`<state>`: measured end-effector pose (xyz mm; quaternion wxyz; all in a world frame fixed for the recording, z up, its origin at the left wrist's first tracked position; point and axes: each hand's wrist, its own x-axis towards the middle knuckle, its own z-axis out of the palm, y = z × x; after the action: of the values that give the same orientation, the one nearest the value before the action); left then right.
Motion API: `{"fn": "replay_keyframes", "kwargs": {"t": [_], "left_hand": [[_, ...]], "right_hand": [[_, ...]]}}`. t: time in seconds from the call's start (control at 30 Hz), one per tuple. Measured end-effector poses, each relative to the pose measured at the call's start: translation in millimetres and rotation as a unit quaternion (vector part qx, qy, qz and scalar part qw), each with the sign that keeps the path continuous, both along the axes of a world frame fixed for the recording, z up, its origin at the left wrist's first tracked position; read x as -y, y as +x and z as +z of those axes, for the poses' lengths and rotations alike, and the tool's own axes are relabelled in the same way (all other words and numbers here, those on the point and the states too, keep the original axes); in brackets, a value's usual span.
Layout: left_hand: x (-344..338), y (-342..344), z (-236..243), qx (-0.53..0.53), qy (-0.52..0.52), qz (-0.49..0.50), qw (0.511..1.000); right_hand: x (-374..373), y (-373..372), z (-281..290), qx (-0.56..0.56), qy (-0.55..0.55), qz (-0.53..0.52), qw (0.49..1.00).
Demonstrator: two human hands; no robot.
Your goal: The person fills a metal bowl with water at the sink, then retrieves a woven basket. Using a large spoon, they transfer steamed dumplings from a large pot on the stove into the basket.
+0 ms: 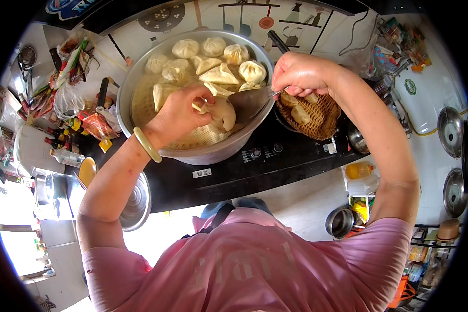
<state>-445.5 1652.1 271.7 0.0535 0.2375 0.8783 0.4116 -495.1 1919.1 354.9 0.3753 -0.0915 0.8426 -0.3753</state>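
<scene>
A large metal steamer pot [213,155] stands on the black stove, lined with a pale perforated cloth [145,99]. Round pleated buns [186,48] and folded, pointed dumplings [219,74] fill its far half. My right hand [302,75] is closed round the handle of a metal spatula [248,102], whose blade dips inside the pot's right side. Against the blade's left edge rests a smooth, plump bun [223,114]. Over the pot, my left hand [184,112] is closed with a short, pale stick-like thing showing between its fingers, right beside that bun.
A woven basket [317,122] holding several pale pieces of food sits right of the pot. A black handle [278,41] sticks up behind it. Stove knobs [255,153] face me. Bottles [67,157] and bags crowd the left; pot lids [451,132] hang at right.
</scene>
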Motion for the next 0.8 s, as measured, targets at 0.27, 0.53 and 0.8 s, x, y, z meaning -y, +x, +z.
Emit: {"fn": "replay_keyframes", "kwargs": {"t": [0.27,0.53,0.8], "left_hand": [[5.3,-10.0,-10.7,0.043,0.063,-0.010,0.997],[16.8,-14.7,-13.6,0.140,0.131,0.019,0.981],[20.7,-18.2,-15.2,0.209,0.188,0.030,0.959]], "right_hand": [[2.4,-4.7,-6.8,0.001,0.047,0.001,0.999],[12.6,3.8,-3.1,-0.027,0.045,0.025,0.998],[12.3,7.3,2.2,-0.023,0.050,0.015,0.998]]}}
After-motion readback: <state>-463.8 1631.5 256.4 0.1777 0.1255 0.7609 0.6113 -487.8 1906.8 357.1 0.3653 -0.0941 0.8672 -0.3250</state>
